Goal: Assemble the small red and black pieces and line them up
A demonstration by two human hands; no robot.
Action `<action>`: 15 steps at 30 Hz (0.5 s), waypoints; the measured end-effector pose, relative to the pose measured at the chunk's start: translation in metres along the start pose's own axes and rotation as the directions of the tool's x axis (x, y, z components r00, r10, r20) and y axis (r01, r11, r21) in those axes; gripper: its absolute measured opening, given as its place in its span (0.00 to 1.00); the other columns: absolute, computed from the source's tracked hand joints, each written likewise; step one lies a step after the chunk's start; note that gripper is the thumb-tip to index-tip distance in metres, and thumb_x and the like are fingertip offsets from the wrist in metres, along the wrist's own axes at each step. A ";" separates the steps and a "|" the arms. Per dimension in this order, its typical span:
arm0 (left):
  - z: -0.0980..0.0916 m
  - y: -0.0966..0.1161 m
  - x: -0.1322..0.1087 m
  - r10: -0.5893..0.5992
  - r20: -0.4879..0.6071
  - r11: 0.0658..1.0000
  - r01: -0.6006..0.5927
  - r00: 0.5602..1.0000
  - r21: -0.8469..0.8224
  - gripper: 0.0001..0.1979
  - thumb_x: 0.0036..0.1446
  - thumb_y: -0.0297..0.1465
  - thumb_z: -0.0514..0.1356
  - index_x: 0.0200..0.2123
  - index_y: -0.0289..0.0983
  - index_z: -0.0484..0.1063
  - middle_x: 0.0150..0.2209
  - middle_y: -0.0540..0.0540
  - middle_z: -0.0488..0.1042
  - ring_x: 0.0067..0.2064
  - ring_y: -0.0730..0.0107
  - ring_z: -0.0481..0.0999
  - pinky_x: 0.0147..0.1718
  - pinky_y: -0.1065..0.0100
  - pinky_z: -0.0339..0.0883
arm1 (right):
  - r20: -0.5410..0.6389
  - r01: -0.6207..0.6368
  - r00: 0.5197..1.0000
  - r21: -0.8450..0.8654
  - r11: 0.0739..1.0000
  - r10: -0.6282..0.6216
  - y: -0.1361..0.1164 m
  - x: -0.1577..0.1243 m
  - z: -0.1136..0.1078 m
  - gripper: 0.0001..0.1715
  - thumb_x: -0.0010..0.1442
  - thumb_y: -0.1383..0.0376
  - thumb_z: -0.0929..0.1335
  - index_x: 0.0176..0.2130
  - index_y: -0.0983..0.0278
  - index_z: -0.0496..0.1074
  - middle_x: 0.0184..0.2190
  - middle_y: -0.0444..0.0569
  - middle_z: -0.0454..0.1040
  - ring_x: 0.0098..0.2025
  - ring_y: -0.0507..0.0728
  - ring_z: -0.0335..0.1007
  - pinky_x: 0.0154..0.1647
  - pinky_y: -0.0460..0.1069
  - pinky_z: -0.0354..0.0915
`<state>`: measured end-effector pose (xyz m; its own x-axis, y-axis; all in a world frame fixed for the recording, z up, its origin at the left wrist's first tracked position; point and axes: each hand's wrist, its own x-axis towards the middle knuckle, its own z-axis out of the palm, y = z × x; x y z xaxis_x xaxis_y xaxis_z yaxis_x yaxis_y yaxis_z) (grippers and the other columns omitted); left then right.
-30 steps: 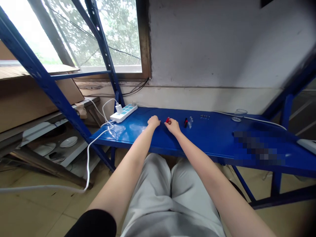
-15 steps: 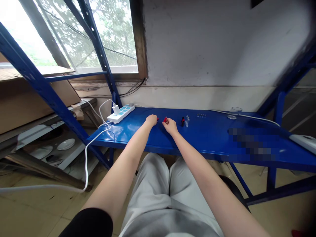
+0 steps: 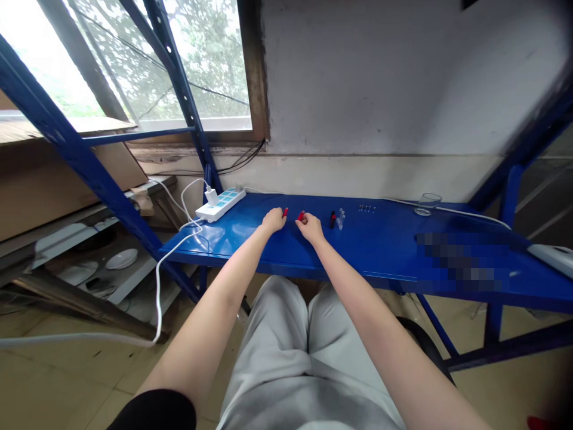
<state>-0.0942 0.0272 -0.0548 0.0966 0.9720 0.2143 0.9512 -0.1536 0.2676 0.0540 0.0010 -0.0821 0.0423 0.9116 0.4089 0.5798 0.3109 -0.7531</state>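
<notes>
Both my hands rest on a blue metal shelf (image 3: 380, 251) in front of me. My left hand (image 3: 273, 220) is closed on a small red piece (image 3: 285, 212) that sticks out past its fingers. My right hand (image 3: 308, 226) is closed on a second small red piece (image 3: 301, 215). The two pieces are a short gap apart. Just right of my right hand stand a small black and red item (image 3: 332, 219) and a few tiny clear vials (image 3: 341, 218).
A white power strip (image 3: 221, 203) with a plugged charger and white cable lies at the shelf's left end. A row of tiny dark parts (image 3: 366, 208) and a glass cup (image 3: 427, 203) sit toward the wall. Blue rack posts (image 3: 76, 155) stand left; plates lie on a lower shelf.
My left hand has taken hold of a red piece and the two red pieces have come apart. The view shifted slightly.
</notes>
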 end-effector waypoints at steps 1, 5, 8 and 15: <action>0.003 -0.002 -0.003 0.001 -0.019 1.000 -0.001 1.000 -0.017 0.09 0.55 0.34 0.53 0.36 0.35 0.68 0.40 0.39 0.72 0.41 0.61 0.72 0.38 0.66 0.64 | 0.000 0.004 1.000 0.003 1.000 -0.004 0.000 0.000 0.000 0.05 0.49 0.63 0.64 0.26 0.63 0.63 0.22 0.44 0.69 0.26 0.52 0.64 0.30 0.46 0.58; 0.013 -0.005 -0.016 -0.050 -0.096 0.992 0.038 0.994 -0.124 0.09 0.55 0.35 0.53 0.32 0.37 0.68 0.36 0.43 0.72 0.37 0.65 0.72 0.35 0.68 0.63 | 0.003 0.017 1.000 0.007 1.000 -0.017 0.001 -0.001 0.000 0.05 0.49 0.63 0.64 0.25 0.63 0.63 0.22 0.44 0.69 0.25 0.52 0.64 0.29 0.46 0.58; 0.017 -0.002 -0.022 -0.088 -0.182 0.981 0.053 0.979 -0.187 0.08 0.55 0.35 0.53 0.32 0.37 0.68 0.36 0.44 0.71 0.37 0.67 0.71 0.35 0.69 0.62 | 0.002 0.014 1.000 0.006 1.000 -0.014 0.001 -0.001 0.000 0.06 0.50 0.63 0.64 0.25 0.63 0.63 0.22 0.44 0.70 0.25 0.52 0.64 0.29 0.46 0.58; 0.016 -0.002 -0.022 -0.181 -0.207 0.944 0.111 0.961 -0.310 0.07 0.54 0.34 0.53 0.32 0.37 0.67 0.31 0.45 0.73 0.36 0.66 0.72 0.34 0.69 0.61 | 0.004 0.016 1.000 0.004 1.000 -0.016 0.003 0.000 0.002 0.05 0.50 0.63 0.64 0.26 0.63 0.64 0.22 0.44 0.70 0.25 0.52 0.65 0.29 0.46 0.58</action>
<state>-0.0937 0.0091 -0.0756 -0.1398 0.9254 0.3521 0.8178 -0.0926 0.5681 0.0546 0.0023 -0.0856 0.0299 0.9076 0.4187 0.5769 0.3264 -0.7488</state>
